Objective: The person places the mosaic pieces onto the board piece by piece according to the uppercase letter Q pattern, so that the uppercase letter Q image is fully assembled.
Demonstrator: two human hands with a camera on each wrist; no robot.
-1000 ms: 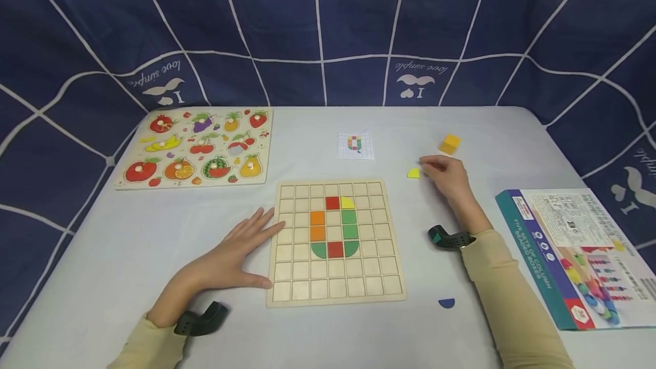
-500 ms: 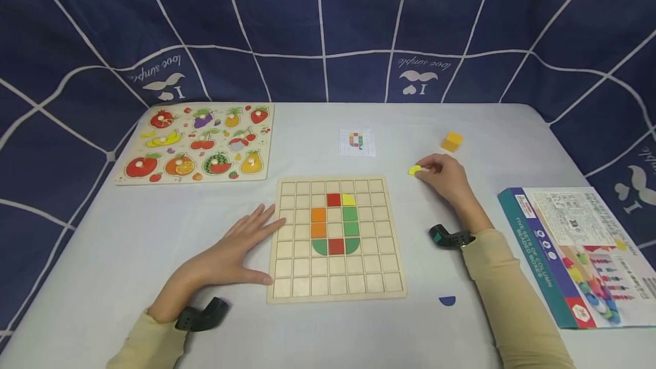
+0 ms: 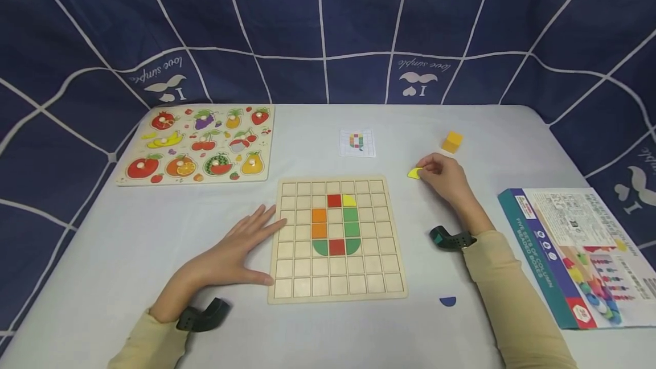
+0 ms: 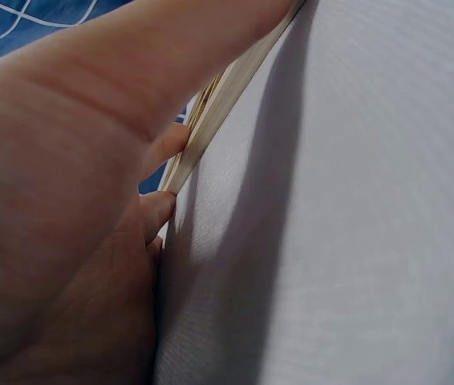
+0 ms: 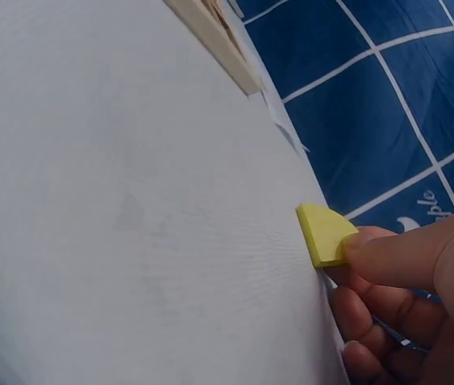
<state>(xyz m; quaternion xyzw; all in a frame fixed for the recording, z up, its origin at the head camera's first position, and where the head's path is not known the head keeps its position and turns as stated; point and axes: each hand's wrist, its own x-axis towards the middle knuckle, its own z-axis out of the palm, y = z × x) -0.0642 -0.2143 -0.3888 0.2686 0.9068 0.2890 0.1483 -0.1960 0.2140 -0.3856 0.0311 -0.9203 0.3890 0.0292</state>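
Observation:
My right hand (image 3: 445, 176) pinches a yellow quarter-circle tile (image 5: 327, 237) between thumb and fingertips, low over the white tabletop right of the board. With fingers spread, my left hand (image 3: 233, 252) rests at the left edge of the wooden grid board (image 3: 312, 286), thumb and fingers touching its side. Set in the grid are two red squares, two orange squares (image 3: 319, 223), two green squares (image 3: 351, 222), green quarter-circles in the lower corners and a yellow quarter-circle (image 3: 349, 201) at upper right. A small card (image 3: 357, 143) behind the board bears a similar coloured pattern.
A fruit peg puzzle (image 3: 197, 144) lies at the back left. Yellow-orange blocks (image 3: 452, 142) stand behind my right hand. A blue half-circle tile (image 3: 448, 301) lies at front right, and a flat box (image 3: 584, 258) at the far right. Blue checked cloth hangs behind.
My right hand has moved slightly left and taken hold of the yellow quarter-circle that lay on the table, then tilted it. The left hand has stayed at the board's edge.

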